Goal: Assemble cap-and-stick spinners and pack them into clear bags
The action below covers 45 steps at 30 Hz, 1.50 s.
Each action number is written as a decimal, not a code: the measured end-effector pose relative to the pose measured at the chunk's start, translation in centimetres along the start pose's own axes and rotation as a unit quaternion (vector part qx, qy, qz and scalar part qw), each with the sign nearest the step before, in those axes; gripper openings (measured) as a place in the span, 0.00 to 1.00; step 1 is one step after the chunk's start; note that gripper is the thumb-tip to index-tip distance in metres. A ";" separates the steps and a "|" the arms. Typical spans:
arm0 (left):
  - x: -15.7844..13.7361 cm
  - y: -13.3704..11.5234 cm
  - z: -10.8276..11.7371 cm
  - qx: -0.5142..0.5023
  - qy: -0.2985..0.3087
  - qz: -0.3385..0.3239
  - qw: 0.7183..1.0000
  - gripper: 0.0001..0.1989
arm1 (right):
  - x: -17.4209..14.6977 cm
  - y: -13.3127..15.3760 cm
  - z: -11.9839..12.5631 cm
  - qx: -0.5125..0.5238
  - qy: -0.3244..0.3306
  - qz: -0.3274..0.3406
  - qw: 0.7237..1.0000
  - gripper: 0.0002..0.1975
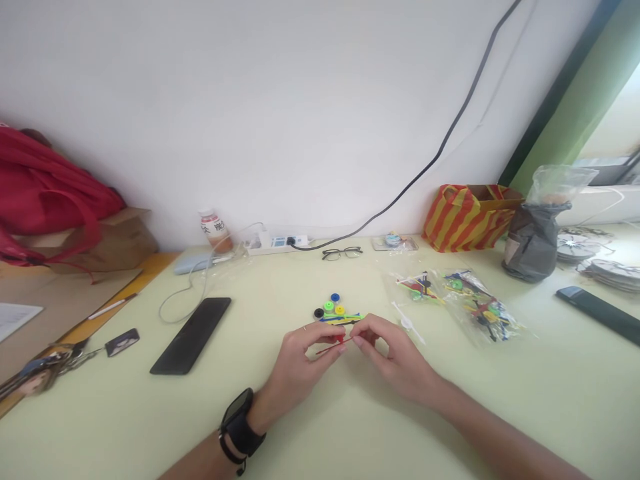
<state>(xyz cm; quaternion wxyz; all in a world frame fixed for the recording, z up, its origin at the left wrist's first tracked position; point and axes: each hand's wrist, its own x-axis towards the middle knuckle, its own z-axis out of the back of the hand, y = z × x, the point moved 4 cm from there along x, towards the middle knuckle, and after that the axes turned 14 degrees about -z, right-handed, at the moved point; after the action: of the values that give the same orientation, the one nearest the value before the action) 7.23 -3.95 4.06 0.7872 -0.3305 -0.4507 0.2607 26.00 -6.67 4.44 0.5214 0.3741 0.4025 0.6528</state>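
A small red plastic piece with a thin stick-like arm (327, 349) is pinched between both hands above the table. My left hand (300, 360), with a watch at the wrist, is closed on its thicker knob (341, 339). The fingertips of my right hand (397, 357) close on the thin right end. Just beyond the fingers lie small round plastic pieces: blue (335, 297), green (329, 306), yellow (340, 311) and black (319, 313). Coloured plastic sticks (345, 317) lie beside them, partly hidden by my hands. A white stick with a round middle (409, 323) rests right of them.
Clear bags of coloured plastic parts (485, 310) lie to the right. A black phone (191, 337) and keys (55, 363) are on the left. Along the wall stand a bottle (216, 232), a power strip (275, 244), glasses (343, 253) and a striped bag (465, 220).
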 end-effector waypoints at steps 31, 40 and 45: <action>0.3 0.6 -0.1 -0.213 -0.009 0.104 0.971 0.11 | 0.0 0.0 1.5 0.016 -0.077 0.011 0.997 0.16; 0.2 0.7 -0.2 -0.249 -0.020 0.131 0.959 0.11 | -0.6 -0.1 0.4 0.100 -0.051 0.001 0.994 0.25; 0.1 0.8 -0.2 -0.235 -0.033 0.126 0.963 0.11 | -0.2 -0.1 0.2 0.099 0.070 -0.019 0.992 0.29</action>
<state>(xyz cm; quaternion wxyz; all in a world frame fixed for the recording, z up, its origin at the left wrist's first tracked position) 7.35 -3.45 3.47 0.6325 -0.5518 -0.4797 0.2556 26.28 -6.79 4.42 0.4648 0.3694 0.5077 0.6243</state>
